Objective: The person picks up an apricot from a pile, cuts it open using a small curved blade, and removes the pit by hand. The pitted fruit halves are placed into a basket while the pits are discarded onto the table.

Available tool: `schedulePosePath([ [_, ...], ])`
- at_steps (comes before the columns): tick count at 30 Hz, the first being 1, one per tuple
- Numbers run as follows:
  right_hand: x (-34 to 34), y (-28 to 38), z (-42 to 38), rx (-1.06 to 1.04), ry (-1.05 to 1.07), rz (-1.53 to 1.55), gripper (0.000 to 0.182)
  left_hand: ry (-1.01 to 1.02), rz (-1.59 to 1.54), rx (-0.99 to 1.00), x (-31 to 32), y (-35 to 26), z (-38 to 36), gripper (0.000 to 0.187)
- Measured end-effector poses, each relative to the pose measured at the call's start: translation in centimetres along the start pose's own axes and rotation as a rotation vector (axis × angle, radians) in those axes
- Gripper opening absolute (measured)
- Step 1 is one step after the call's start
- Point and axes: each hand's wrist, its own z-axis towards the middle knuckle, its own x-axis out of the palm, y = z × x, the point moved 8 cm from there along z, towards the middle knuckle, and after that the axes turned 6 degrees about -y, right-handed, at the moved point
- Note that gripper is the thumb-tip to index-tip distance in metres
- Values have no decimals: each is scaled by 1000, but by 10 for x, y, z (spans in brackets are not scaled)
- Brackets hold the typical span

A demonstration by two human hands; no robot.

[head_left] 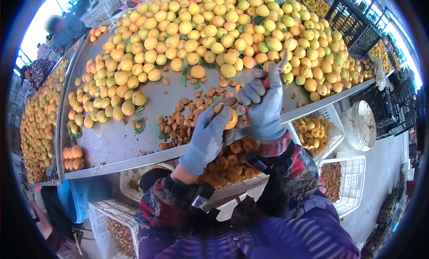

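Observation:
My left hand (pixel 210 136), in a grey-blue glove, is closed around an orange apricot piece (pixel 232 119) above the front edge of the metal table (pixel 111 145). Close beside it on the right, my right hand (pixel 264 102), also gloved, is wrapped round a small knife with a red handle (pixel 266 83); its blade points up and away. Loose pits (pixel 183 120) lie on the table just left of my hands. Behind them rises a big heap of yellow-orange apricots (pixel 192 31). Halved apricots (pixel 230 165) fill a container below my hands.
White crates (pixel 355 187) with pits or halves stand below the table. A white bucket (pixel 363 125) and black crates (pixel 355 29) are at the right. A blue bin (pixel 73 201) is at lower left. Another person (pixel 67 31) is at the far left.

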Motion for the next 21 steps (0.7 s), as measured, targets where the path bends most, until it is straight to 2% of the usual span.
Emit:
schedulePosePath([
  [3,-5,7,1,15,52,-64,43,-47,-16,-30,-10,2,-1,42],
  [5,-4,2,-4,42,83,-119,40,-332,220,42,-33,2,-3,59],
  [6,0,1,-10,-9,103,-331,39,-338,219,46,-31,-4,-6,59],
  [7,6,2,-16,-64,123,-544,38,-241,197,16,-20,-10,-7,60],
  [8,15,2,-24,10,236,-695,28,-143,175,-13,-11,-12,-8,62],
  [9,12,-5,-28,10,239,-696,28,-144,174,-10,-13,-12,-8,62],
  [11,25,-17,-45,-312,510,-1069,28,-114,170,21,-16,-8,-6,63],
  [12,25,-15,-50,-316,502,-1073,28,-105,169,17,-17,-5,-7,63],
  [14,19,-22,-57,-197,508,-1437,31,-151,198,34,-24,-2,-11,60],
  [15,18,-18,-56,-203,499,-1438,31,-141,199,32,-21,-1,-14,60],
  [17,20,-15,-57,-228,646,-1519,32,-36,215,-6,-6,0,-20,60],
  [18,19,-10,-58,-234,643,-1521,32,-30,216,-4,-7,4,-17,60],
  [21,15,-1,-62,-235,680,-1550,33,-54,422,329,-19,1,-5,58],
])
